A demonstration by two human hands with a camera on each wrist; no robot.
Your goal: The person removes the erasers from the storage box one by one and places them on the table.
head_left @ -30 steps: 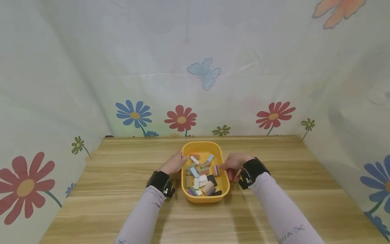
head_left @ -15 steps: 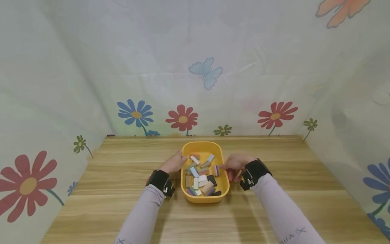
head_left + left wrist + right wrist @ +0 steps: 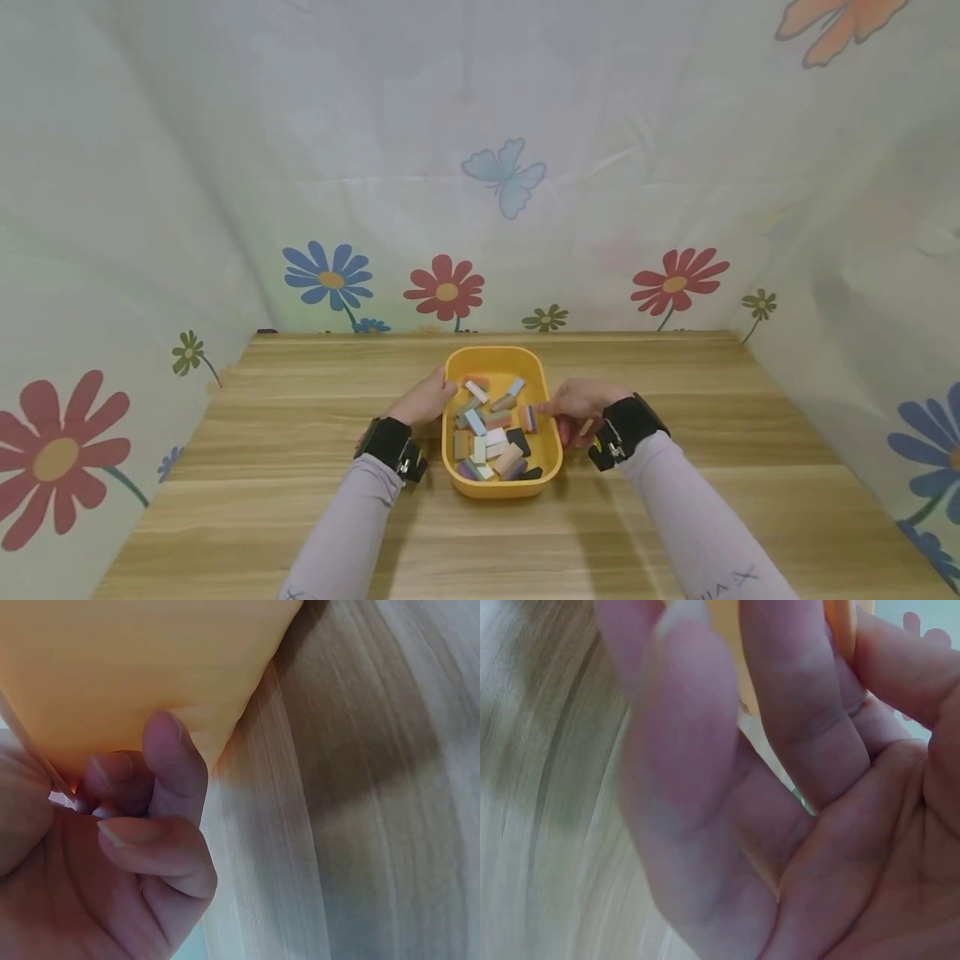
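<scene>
A yellow plastic tray [image 3: 495,356] stands in the middle of a wooden table [image 3: 285,508] and holds several small coloured blocks [image 3: 493,435]. My left hand [image 3: 426,402] grips the tray's left rim. In the left wrist view its fingers [image 3: 150,795] curl against the outside of the tray wall [image 3: 135,667]. My right hand [image 3: 573,407] grips the right rim, thumb towards the blocks. The right wrist view shows its fingers [image 3: 705,765] lying along the tray wall [image 3: 842,630], close to the lens. Both wrists wear black bands.
Cloth printed with flowers and butterflies [image 3: 502,179] hangs behind the table and along both sides. Bare wood [image 3: 712,392] lies left, right and in front of the tray.
Both hands stay on the tray's rims and the tray keeps its place. Only the head view has shifted slightly.
</scene>
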